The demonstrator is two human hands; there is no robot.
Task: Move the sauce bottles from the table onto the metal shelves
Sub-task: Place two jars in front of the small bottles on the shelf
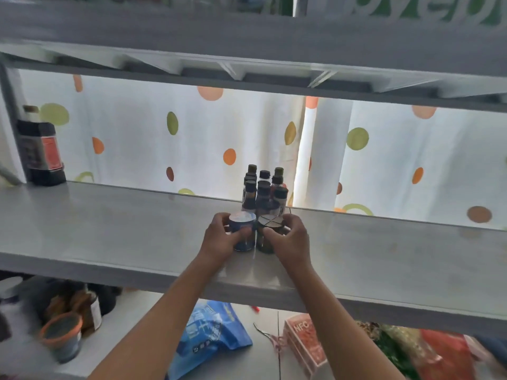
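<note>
On the grey metal shelf (109, 231) my left hand (223, 237) wraps the blue-labelled jar (242, 233) and my right hand (290, 239) the dark glass jar (269, 235), side by side. Behind them stands a cluster of small dark-capped sauce bottles (263, 192).

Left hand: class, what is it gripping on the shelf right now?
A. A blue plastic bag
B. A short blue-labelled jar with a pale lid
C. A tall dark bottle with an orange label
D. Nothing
B. The left hand wraps around the blue-labelled jar standing on the metal shelf, right beside the dark jar held by the right hand.
</note>
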